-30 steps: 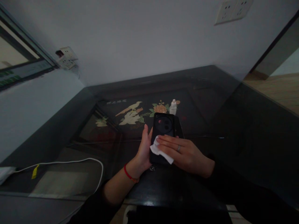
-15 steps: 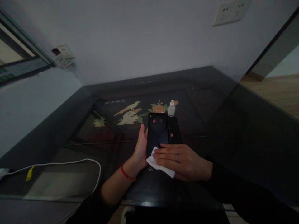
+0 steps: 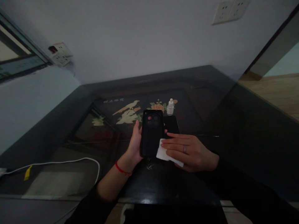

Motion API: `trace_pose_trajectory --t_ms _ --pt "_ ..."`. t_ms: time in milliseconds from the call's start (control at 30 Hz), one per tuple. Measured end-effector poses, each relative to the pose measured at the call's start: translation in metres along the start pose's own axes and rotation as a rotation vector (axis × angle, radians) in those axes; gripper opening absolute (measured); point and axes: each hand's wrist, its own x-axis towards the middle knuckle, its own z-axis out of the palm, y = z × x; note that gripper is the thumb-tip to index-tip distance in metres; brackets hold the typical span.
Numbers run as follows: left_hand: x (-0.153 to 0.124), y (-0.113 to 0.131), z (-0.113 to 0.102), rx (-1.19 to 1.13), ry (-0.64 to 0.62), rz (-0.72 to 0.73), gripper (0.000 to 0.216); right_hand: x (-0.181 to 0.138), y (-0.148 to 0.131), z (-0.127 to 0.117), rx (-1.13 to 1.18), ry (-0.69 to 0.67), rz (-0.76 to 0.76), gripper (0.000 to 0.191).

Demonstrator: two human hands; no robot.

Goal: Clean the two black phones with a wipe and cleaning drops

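My left hand is wrapped round a black phone case, held upright with its camera cut-out at the top. Pink shows through one of the holes; whether a phone is inside I cannot tell. A small silvery charm hangs at the case's lower end. In my right hand, a folded white tissue is pinched under the fingers, at the case's lower right edge. Behind the case, a flat black phone-like slab lies on the table, partly hidden by the case and hand.
A small clear dropper bottle with a white cap stands just beyond the slab. The dark glossy table bears a bird and flower inlay. On the left runs a white cable with a yellow tag. Wall sockets are above.
My left hand has shifted the case slightly left and turned it more towards me. My right hand with the tissue has moved right and a little up, from the case's lower face to its edge.
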Motion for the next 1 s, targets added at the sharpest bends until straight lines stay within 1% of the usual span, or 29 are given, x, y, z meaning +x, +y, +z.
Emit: trace_pose_trajectory --t_ms 100,167,267,367,433,500,600,633,667,800,867,1000 --pt "0.0 0.0 0.001 -0.003 0.025 -0.052 0.073 0.0 0.001 -0.002 -0.013 -0.018 -0.018 0.019" --pt "0.0 0.0 0.001 -0.004 0.038 -0.055 0.071 -0.001 0.003 -0.004 -0.032 -0.014 -0.008 0.019" --pt "-0.003 0.0 -0.001 0.005 0.019 -0.09 0.063 -0.005 0.011 -0.006 -0.122 0.036 0.112 0.018" --pt "-0.004 -0.001 -0.005 0.014 -0.086 -0.167 0.06 -0.009 0.018 -0.006 -0.207 0.077 0.29 0.025" --pt "-0.003 -0.002 -0.007 0.008 -0.117 -0.176 0.06 -0.008 0.016 -0.003 -0.207 0.087 0.321 0.027" --pt "-0.001 -0.004 -0.008 0.009 -0.073 -0.14 0.06 -0.004 0.009 0.002 -0.156 0.064 0.234 0.026" --pt "0.002 -0.007 -0.008 0.02 0.007 -0.093 0.061 0.002 -0.001 0.01 -0.069 -0.015 0.034 0.026" --pt "0.002 -0.008 -0.007 0.026 0.024 -0.093 0.06 0.003 -0.003 0.011 -0.062 -0.029 0.007 0.026" --pt "0.002 -0.009 -0.005 0.034 0.035 -0.099 0.06 0.003 -0.003 0.012 -0.073 -0.031 0.014 0.026" --pt "0.001 -0.013 0.0 0.063 0.05 -0.116 0.056 0.001 0.0 0.013 -0.163 -0.007 0.159 0.026" --pt "0.001 -0.014 0.0 0.065 0.05 -0.121 0.056 0.001 -0.001 0.014 -0.145 -0.033 0.133 0.026" --pt "0.001 -0.015 -0.001 0.083 0.076 -0.122 0.058 0.002 -0.004 0.016 -0.06 -0.097 0.002 0.027"
